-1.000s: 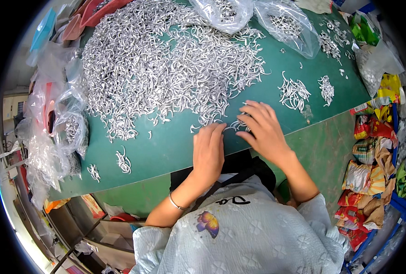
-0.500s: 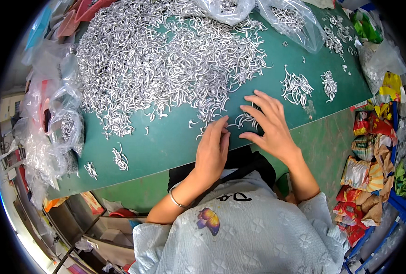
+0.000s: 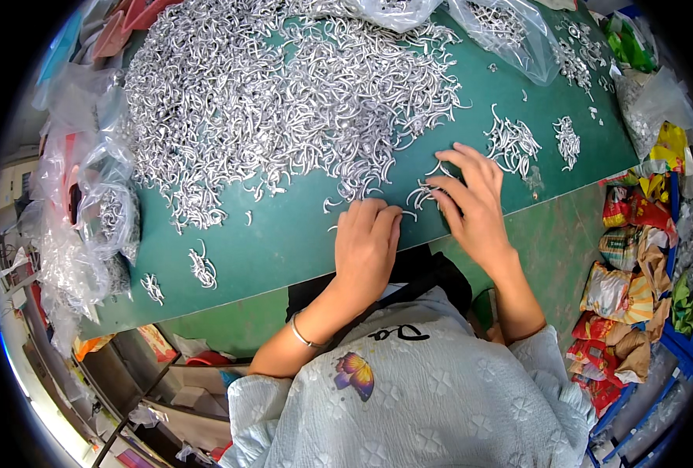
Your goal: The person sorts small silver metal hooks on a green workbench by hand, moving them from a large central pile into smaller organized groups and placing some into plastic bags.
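A broad heap of small curved silver metal pieces (image 3: 284, 101) covers the far side of the green table (image 3: 284, 242). At the heap's near edge, my left hand (image 3: 364, 246) is closed, fingers curled together and pointing down; what they pinch, if anything, is hidden. A curved piece (image 3: 410, 214) shows beside its fingertips. My right hand (image 3: 475, 203) is open over a few loose curved pieces (image 3: 421, 193), its fingers bent and apart. One piece lies by its index fingertip, and I cannot tell whether they touch.
Small separate piles lie at right (image 3: 512, 144), far right (image 3: 566, 143), and near left (image 3: 203, 269). Clear plastic bags with metal parts stand at the left (image 3: 112, 210) and far right (image 3: 510, 39). Beyond the table's right edge, colourful packets (image 3: 620, 292) fill a blue rack.
My right hand has shifted slightly right and away from me, off the loose pieces, which now show more. My left hand's fingers have curled in more tightly.
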Available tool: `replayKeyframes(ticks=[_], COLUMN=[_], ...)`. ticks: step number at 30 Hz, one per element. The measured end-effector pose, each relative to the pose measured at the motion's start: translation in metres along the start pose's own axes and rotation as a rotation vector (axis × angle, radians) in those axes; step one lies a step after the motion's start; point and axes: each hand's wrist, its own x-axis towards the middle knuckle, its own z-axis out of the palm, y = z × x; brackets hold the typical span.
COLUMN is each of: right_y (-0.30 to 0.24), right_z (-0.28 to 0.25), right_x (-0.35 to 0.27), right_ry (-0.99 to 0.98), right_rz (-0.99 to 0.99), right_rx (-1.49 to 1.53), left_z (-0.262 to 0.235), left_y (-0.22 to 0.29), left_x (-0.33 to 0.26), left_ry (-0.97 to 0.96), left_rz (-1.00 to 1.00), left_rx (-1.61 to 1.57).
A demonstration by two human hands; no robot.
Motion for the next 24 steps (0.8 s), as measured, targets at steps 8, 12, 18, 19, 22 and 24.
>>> replayKeyframes(ticks=[8, 12, 18, 19, 22, 24], right_y=[0.0, 0.006, 0.004, 0.004, 0.0, -0.011], right_z=[-0.005, -0.012, -0.014, -0.013, -0.01, -0.006], right_x=[-0.007, -0.012, -0.015, -0.015, -0.012, -0.007], right_ry=[0.047, 0.092, 0.103, 0.103, 0.066, -0.008], right_rz=[0.044, 0.089, 0.097, 0.084, 0.027, -0.038], right_rx=[0.044, 0.014, 0.035, 0.035, 0.065, 0.12], left_z=[0.003, 0.005, 0.0, -0.007, -0.026, -0.035], left_y=[0.013, 0.003, -0.001, -0.003, -0.011, -0.019], left_x=[0.031, 0.033, 0.032, 0.03, 0.018, 0.006], left_ry=[-0.039, -0.075, 0.095, 0.102, 0.11, 0.142], left_rz=[0.035, 0.016, 0.009, -0.006, -0.052, -0.09], left_rx=[0.078, 0.086, -0.005, -0.025, -0.047, -0.011])
